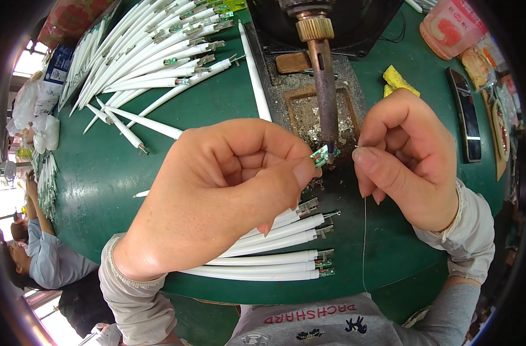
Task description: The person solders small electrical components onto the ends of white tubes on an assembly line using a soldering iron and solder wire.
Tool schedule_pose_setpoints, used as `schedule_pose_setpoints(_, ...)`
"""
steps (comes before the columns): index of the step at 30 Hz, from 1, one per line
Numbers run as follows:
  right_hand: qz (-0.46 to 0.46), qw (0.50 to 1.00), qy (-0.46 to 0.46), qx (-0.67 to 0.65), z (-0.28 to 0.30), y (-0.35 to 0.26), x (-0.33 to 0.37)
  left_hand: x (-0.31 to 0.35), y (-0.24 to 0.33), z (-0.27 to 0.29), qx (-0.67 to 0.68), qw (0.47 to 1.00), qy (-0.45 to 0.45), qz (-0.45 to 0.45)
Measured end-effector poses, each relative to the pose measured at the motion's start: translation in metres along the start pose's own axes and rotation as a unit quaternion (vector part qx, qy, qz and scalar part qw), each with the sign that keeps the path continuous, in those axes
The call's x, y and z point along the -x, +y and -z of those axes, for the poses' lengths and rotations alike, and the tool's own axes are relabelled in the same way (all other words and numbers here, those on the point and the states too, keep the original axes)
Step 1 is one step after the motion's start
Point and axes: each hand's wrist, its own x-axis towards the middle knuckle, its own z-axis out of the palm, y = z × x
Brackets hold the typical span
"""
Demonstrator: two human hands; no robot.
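Between the thumb and forefinger of my left hand (217, 184) is a small green circuit board (321, 154); whether it joins a white tube is hidden by the hand. The dark tip of a soldering iron (326, 98), pointing down from above, meets the board or sits just over it. My right hand (410, 155) pinches a thin solder wire (364, 242), which hangs down toward the table's near edge. Its pinch is close to the right of the iron tip. Below my left hand lie several white tapered tubes (274, 271) with small boards at their right ends.
A large fan of similar white tubes (153, 52) fills the far left. Under the iron is a tray of solder scraps (300, 109), with a yellow sponge (398, 81) beside it. A phone (464, 115) and pink tub (452, 29) stand right. Another person (49, 254) sits at far left.
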Motion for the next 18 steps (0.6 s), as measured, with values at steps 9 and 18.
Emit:
schedule_pose_setpoints(9,0.046,0.999,0.009,-0.001,-0.0012,0.0060,-0.0011,-0.0001,0.0003,-0.0004,0.000,1.000,-0.006,-0.024)
schedule_pose_setpoints(18,-0.052,0.998,0.000,-0.037,0.0027,0.0013,0.0000,0.0013,-0.0045,0.0034,-0.012,1.000,0.018,-0.003)
